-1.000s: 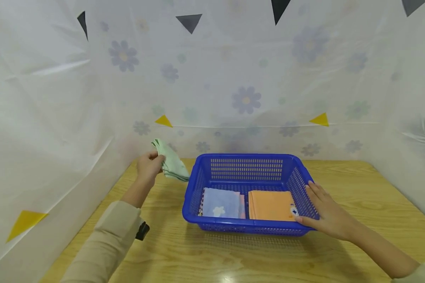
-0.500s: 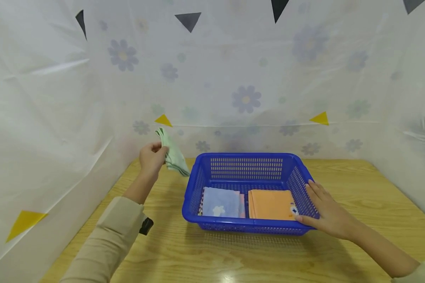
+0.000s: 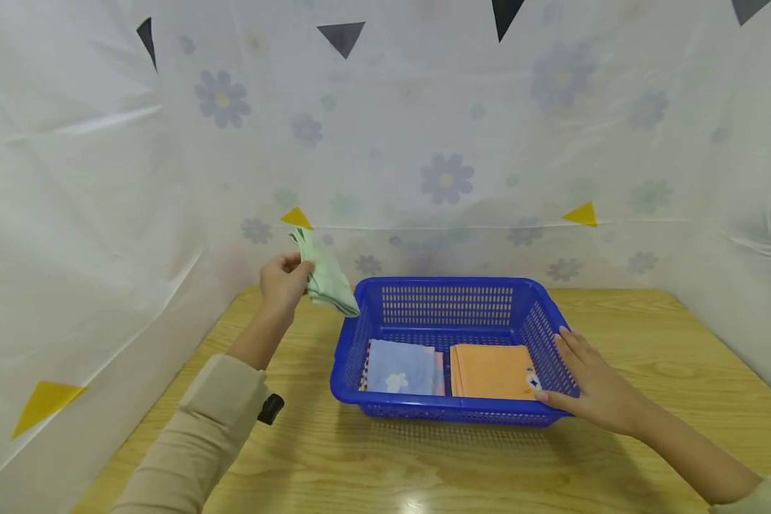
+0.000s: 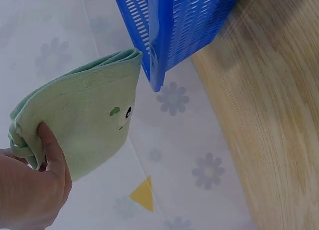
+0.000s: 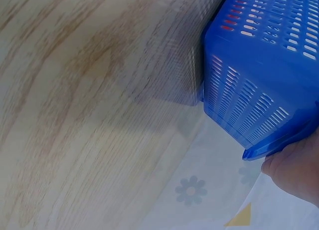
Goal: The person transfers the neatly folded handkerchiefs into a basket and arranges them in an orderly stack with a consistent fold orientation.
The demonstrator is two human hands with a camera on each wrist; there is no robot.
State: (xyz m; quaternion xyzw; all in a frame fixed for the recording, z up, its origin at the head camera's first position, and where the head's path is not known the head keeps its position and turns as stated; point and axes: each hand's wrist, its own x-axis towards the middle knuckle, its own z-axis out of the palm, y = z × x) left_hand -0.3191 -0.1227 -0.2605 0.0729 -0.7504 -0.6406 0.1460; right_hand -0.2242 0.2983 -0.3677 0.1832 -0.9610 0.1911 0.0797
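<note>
My left hand [image 3: 284, 285] pinches a folded light green towel [image 3: 328, 275] between thumb and fingers, raised at the left rim of the blue plastic basket [image 3: 450, 403]. In the left wrist view the towel [image 4: 84, 105] shows a small stitched face with a dark eye, and its lower end overlaps the basket's edge. My right hand [image 3: 594, 389] holds the basket's right rim, thumb at the near corner and fingers over the side. Inside the basket lie a folded blue towel [image 3: 398, 364] with a white flower, at left, and a folded orange towel [image 3: 491, 371], at right.
The basket stands on a wooden table [image 3: 424, 464]. Pink and patterned cloth edges peek out beside the blue towel. White flowered sheeting [image 3: 385, 143] closes off the back and both sides. A black object [image 3: 270, 409] sits by the left sleeve.
My left hand has lifted the green towel and brought it rightward, so its lower end now overlaps the basket's left rim. My right hand and the basket have stayed put.
</note>
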